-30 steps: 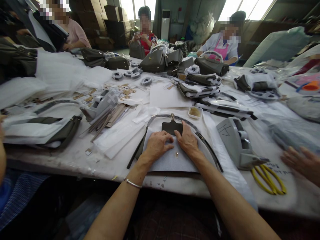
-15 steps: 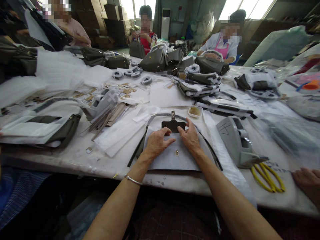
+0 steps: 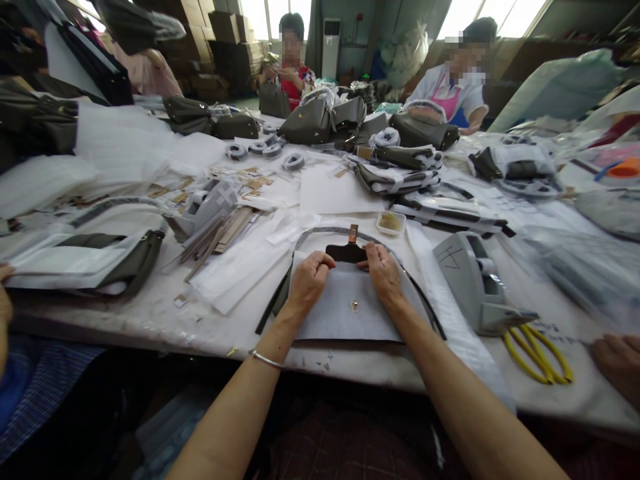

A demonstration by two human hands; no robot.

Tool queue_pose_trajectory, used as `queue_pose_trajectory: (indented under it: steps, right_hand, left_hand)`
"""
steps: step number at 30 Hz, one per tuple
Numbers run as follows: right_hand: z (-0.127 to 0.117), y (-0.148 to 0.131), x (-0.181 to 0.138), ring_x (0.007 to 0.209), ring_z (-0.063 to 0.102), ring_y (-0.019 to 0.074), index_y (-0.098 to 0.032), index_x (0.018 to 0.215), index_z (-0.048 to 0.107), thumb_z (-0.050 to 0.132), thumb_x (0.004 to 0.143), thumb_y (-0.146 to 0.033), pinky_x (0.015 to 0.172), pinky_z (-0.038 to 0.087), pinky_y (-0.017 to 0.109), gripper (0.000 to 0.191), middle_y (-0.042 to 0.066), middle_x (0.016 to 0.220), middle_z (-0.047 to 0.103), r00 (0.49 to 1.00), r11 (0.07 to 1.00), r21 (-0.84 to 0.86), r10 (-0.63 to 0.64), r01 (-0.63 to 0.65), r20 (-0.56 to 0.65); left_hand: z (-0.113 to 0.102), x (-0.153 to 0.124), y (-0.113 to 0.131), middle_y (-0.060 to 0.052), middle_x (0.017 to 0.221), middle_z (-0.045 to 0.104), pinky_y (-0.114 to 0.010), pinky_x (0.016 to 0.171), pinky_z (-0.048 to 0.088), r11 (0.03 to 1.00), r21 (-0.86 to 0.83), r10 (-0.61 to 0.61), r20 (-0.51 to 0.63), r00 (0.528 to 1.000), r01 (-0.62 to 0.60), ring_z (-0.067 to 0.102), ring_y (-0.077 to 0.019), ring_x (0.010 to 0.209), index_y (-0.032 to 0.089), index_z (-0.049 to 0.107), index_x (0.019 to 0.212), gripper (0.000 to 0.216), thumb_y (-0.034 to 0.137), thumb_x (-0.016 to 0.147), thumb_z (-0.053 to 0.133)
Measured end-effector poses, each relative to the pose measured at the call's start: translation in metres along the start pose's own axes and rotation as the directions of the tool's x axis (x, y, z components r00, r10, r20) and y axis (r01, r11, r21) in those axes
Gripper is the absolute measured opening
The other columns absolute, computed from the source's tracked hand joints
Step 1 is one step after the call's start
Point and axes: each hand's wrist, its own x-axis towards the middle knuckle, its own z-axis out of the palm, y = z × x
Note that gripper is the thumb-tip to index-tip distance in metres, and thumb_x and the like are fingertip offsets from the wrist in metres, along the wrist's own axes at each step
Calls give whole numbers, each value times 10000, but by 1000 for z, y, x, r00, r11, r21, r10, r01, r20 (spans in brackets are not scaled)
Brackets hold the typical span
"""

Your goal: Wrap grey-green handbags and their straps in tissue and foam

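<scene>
A dark bag flap with a metal clasp (image 3: 347,251) lies at the far edge of a grey felt sheet (image 3: 345,313) on the table in front of me. My left hand (image 3: 309,279) pinches the left end of the flap. My right hand (image 3: 384,273) grips its right end. A small metal stud (image 3: 354,306) pokes through the felt between my wrists. A dark curved strap (image 3: 425,305) arcs around the felt sheet.
A grey tape dispenser (image 3: 475,283) and yellow-handled scissors (image 3: 537,353) lie to the right, near another person's hand (image 3: 617,365). A second dispenser (image 3: 203,207), card strips (image 3: 220,233), a small tray (image 3: 391,223) and wrapped bags (image 3: 95,263) crowd the table. Other people sit at the far side.
My hands slid from flat on the felt up to the flap and closed on its two ends. The clasp tab now stands up. The neighbour's hand on the right drew back.
</scene>
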Motion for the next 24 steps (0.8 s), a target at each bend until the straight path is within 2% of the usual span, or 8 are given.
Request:
queue_pose_trajectory:
  steps: [4, 6, 8, 10, 13, 17, 20, 24]
  right_hand:
    - [3, 6, 2, 761, 702, 228, -189, 1207, 583, 494, 893, -579, 775, 515, 377, 508, 110, 1086, 705, 998, 997, -55, -61, 62, 22]
    - [5, 9, 3, 810, 698, 235, -189, 1216, 583, 517, 881, -552, 807, 509, 387, 498, 114, 1110, 700, 996, 991, -102, -88, 90, 18]
    - [5, 10, 3, 846, 690, 247, -198, 1202, 595, 523, 877, -526, 817, 504, 398, 467, 104, 1070, 712, 994, 983, -150, -105, 106, 17]
    - [5, 8, 2, 836, 690, 255, -211, 1163, 608, 538, 872, -505, 807, 500, 404, 420, 88, 994, 723, 995, 981, -170, -95, 96, 12]
    - [3, 3, 0, 742, 691, 249, -235, 1057, 614, 514, 896, -515, 751, 496, 387, 338, 55, 853, 718, 998, 989, -133, -60, 60, 5]
    - [0, 1, 0, 718, 660, 246, -254, 859, 590, 415, 938, -561, 691, 467, 364, 362, 39, 758, 681, 998, 991, -119, -65, 63, -20]
    - [-1, 1, 0, 753, 613, 247, -263, 712, 550, 404, 931, -586, 709, 440, 356, 417, 35, 729, 658, 995, 986, -147, -82, 74, -50]
    - [1, 0, -2, 651, 543, 214, -264, 617, 479, 519, 870, -599, 670, 405, 330, 422, -5, 632, 577, 994, 979, -183, -97, 85, -59]
  left_hand:
    - [8, -4, 7, -34, 1126, 710, -393, 1004, 425, 851, 384, 234, 333, 913, -358, 613, -226, 1079, 249, 681, 1103, 235, 325, 931, 539]
    - [13, -5, 7, -57, 1183, 689, -442, 1045, 392, 765, 487, 252, 375, 892, -421, 592, -255, 1128, 250, 658, 1174, 318, 432, 931, 564]
    - [16, -5, 6, -104, 1181, 677, -493, 1079, 355, 730, 597, 213, 265, 941, -333, 578, -288, 1155, 215, 669, 1143, 338, 456, 925, 574]
    - [18, -6, 3, -164, 1206, 650, -557, 1117, 289, 713, 683, 163, 59, 985, -159, 532, -337, 1226, 166, 671, 1110, 332, 424, 917, 592]
    - [17, -6, -2, -209, 1331, 570, -616, 1146, 201, 730, 683, 148, -173, 974, 10, 419, -370, 1349, 130, 593, 1211, 353, 301, 903, 605]
    - [12, -2, -6, -171, 1321, 572, -587, 1126, 269, 810, 586, 188, -284, 940, 15, 435, -340, 1332, 163, 527, 1243, 369, 174, 879, 585]
    - [7, 0, -8, -119, 1062, 636, -477, 981, 439, 865, 502, 212, -371, 904, 4, 571, -292, 1078, 173, 571, 1103, 266, 96, 849, 562]
    - [5, 1, -8, -47, 858, 614, -366, 881, 486, 911, 390, 286, -359, 889, -135, 600, -217, 880, 179, 589, 1037, 214, 74, 853, 558]
